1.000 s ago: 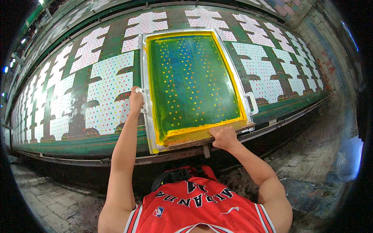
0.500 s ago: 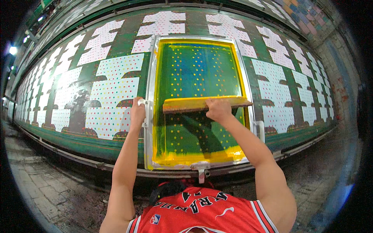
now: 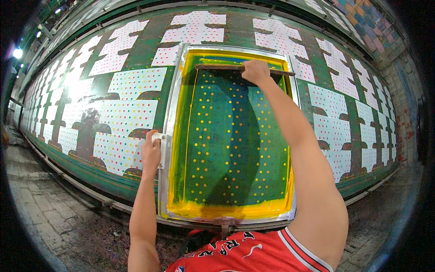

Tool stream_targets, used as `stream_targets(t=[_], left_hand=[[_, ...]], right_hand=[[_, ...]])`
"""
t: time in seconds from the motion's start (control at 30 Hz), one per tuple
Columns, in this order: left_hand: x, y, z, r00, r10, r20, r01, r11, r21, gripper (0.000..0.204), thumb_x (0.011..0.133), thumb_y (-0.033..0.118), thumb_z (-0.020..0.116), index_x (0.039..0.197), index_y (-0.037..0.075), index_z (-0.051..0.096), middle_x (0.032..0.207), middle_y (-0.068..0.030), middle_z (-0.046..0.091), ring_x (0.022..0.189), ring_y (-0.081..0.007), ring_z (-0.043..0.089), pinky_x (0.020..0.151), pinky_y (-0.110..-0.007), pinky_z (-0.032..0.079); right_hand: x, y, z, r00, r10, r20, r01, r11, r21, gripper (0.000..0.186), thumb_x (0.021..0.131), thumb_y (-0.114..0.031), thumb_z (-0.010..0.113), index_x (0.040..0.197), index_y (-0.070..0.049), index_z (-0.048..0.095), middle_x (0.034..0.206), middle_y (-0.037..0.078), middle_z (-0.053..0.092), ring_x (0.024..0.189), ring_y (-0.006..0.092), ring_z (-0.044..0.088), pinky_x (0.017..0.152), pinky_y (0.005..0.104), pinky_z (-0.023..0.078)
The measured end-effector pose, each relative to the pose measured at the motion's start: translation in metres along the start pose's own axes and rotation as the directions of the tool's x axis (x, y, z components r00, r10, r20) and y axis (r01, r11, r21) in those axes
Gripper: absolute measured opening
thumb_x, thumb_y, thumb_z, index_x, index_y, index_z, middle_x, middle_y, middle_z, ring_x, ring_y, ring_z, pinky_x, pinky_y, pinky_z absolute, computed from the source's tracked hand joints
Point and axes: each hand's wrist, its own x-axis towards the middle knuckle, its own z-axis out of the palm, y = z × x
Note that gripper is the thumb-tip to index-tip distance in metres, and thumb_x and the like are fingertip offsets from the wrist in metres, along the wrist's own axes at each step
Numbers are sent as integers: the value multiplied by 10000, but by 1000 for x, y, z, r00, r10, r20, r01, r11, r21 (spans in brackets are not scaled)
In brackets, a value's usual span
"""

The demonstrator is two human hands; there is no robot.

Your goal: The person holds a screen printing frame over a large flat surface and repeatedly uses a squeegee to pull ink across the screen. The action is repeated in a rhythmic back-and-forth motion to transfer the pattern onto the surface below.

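Observation:
A screen printing frame [image 3: 172, 111] with silvery metal edges lies in front of me. Its green mesh [image 3: 217, 156] is patterned with rows of small dots. Yellow ink [image 3: 231, 210] is thick along the near end and smeared up the sides. My right hand [image 3: 256, 72], arm stretched out, is closed on a long squeegee [image 3: 217, 67] lying crosswise near the far end of the mesh. More yellow shows just beyond its blade. On the frame's left side, my left hand [image 3: 151, 153] is closed round a white handle [image 3: 159, 136].
Under the frame runs a long green printing table [image 3: 131, 188], bearing rows of white cut fabric pieces [image 3: 126, 114] with coloured dots. A metal rail [image 3: 108, 201] follows its near edge. Brick floor [image 3: 43, 204] lies at the left, and a tiled wall [image 3: 362, 22] stands at far right.
My right hand has pushed the squeegee from the middle of the mesh to its far end. My left hand stays on the handle. The whole view has shifted slightly.

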Motion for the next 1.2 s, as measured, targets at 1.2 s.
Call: stream_targets(t=[1.2], left_hand=[[-3, 3, -6, 997, -45, 61, 41, 997, 67, 405, 956, 170, 471, 1358, 156, 520, 979, -328, 665, 947, -506, 624, 847, -588, 447]], right_hand=[[-240, -132, -104, 940, 50, 336, -76, 995, 67, 224, 680, -238, 631, 814, -117, 764, 819, 179, 727, 773, 363, 720, 694, 473, 576]])
